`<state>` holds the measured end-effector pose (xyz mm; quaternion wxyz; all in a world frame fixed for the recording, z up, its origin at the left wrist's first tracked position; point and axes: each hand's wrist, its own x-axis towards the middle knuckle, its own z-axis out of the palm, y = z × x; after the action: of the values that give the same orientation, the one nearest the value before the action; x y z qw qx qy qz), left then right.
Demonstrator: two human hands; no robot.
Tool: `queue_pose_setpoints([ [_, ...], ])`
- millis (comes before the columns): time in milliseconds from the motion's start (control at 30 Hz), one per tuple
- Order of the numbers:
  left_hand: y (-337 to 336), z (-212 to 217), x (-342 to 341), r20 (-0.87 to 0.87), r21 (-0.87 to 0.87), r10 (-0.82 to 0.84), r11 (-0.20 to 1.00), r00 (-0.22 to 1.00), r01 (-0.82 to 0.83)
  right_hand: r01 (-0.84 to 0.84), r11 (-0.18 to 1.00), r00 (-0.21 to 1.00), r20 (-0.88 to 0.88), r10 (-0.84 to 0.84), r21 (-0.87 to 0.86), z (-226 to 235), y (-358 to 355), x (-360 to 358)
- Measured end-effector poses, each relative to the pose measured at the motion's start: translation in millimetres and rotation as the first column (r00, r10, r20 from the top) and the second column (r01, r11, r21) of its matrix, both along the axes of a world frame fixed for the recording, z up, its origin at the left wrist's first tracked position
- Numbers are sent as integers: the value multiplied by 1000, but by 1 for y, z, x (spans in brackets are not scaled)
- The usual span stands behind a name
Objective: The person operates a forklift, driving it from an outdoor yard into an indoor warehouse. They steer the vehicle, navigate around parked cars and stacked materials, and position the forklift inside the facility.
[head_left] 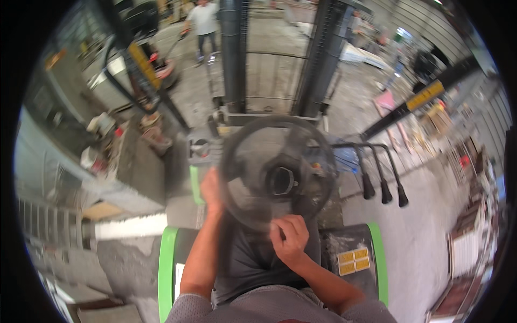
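The black steering wheel (277, 175), a round rim with a thick hub, sits in front of the person's lap, blurred. The left hand (211, 191) lies against its left rim, forearm stretched straight up from the lower edge; blur hides whether its fingers are closed on the rim. The right hand (291, 237) has its fingers curled at the lower rim, elbow bent; whether they grip it is unclear. Just beyond the right fingers stand three thin control levers (383, 185) with dark knobs. Ahead rises the dark metal mast (234, 54).
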<state>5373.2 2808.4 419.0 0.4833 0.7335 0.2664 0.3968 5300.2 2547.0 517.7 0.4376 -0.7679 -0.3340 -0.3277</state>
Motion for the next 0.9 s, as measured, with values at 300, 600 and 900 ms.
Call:
queue_pose_setpoints([
  [300, 0, 35, -32, 24, -19, -19, 1000, 1000, 19, -56, 998, 998, 18, 56, 28, -2, 33, -30],
  [600, -23, 31, -45, -5, -118, 17, 993, 1000, -17, -97, 995, 995, -19, 97, 39, -5, 5, -35],
  [900, -19, -2, -116, 47, 11, 32, 999, 998, -33, -270, 939, 954, 77, 291, -212, 2, 78, -104],
])
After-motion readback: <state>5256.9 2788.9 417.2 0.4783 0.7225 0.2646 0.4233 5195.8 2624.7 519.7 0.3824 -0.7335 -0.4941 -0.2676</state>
